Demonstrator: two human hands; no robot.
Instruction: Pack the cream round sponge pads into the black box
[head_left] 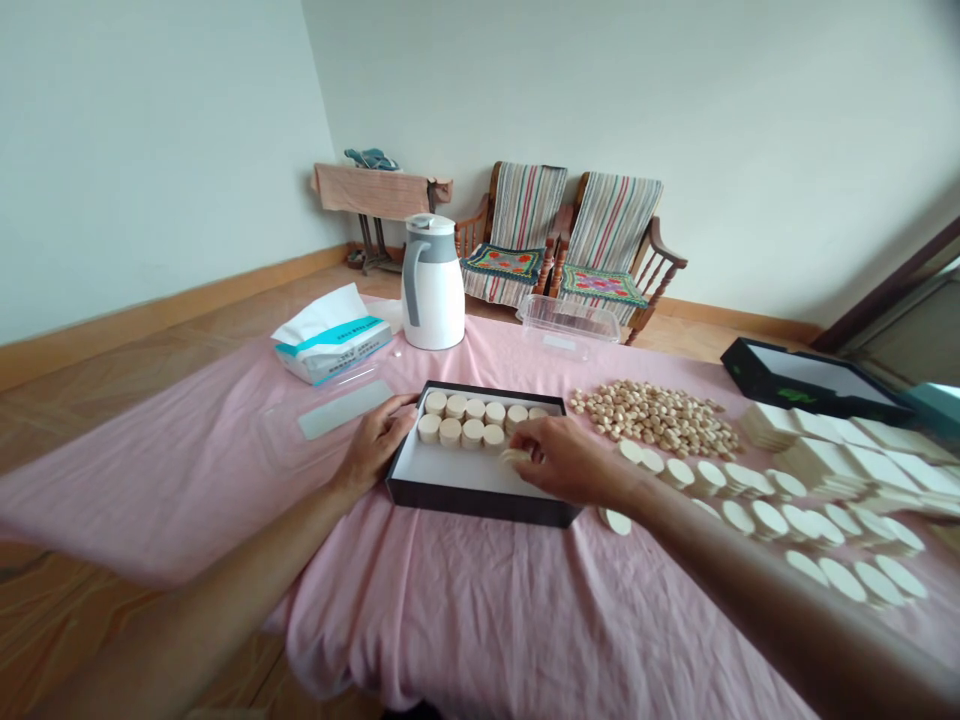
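Note:
A black box [480, 498] with a white inside lies on the pink cloth. Two rows of round cream pieces [472, 420] fill its far part. My left hand [379, 440] grips the box's left wall, fingers wrapped over the rim. My right hand [566, 460] reaches into the box from the right and pinches one round cream piece [514, 456] just above the white floor, beside the second row.
Right of the box lie a heap of small round beads [660, 415], rows of cream discs [787, 510] and stacks of white cards [847, 450]. A black lid [810, 385], a white jug [433, 285], a tissue pack [334, 340] and a clear tub [570, 322] stand further back.

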